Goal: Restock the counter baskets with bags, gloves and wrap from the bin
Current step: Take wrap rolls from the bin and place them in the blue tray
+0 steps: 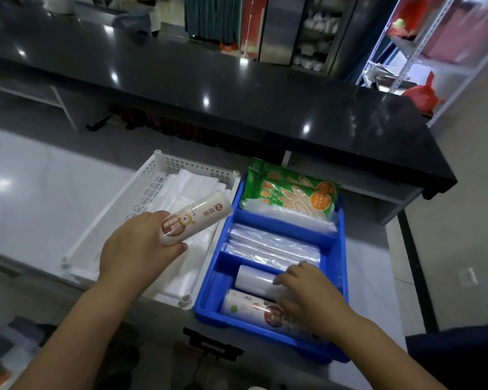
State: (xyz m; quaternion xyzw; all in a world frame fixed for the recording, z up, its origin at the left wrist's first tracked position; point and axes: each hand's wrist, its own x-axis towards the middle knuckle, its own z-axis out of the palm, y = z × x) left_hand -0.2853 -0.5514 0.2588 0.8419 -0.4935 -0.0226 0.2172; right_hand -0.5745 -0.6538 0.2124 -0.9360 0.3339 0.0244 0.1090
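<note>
My left hand [141,243] grips a white wrap roll [197,218] with an orange-brown label, held above the white slotted basket [141,190], which holds flat clear bags [192,190]. My right hand [307,294] rests palm down on two wrap rolls in the nearest compartment of the blue divided basket [340,240]: a plain white roll [254,280] and a labelled roll [245,308]. The middle compartment holds folded clear bags [273,246]. The far compartment holds green glove packs [290,192].
Both baskets sit on a pale grey lower counter [40,198]. A raised glossy black counter [209,88] runs behind them. White shelving with red bags [423,97] stands at the far right. A dark object lies at the lower left edge.
</note>
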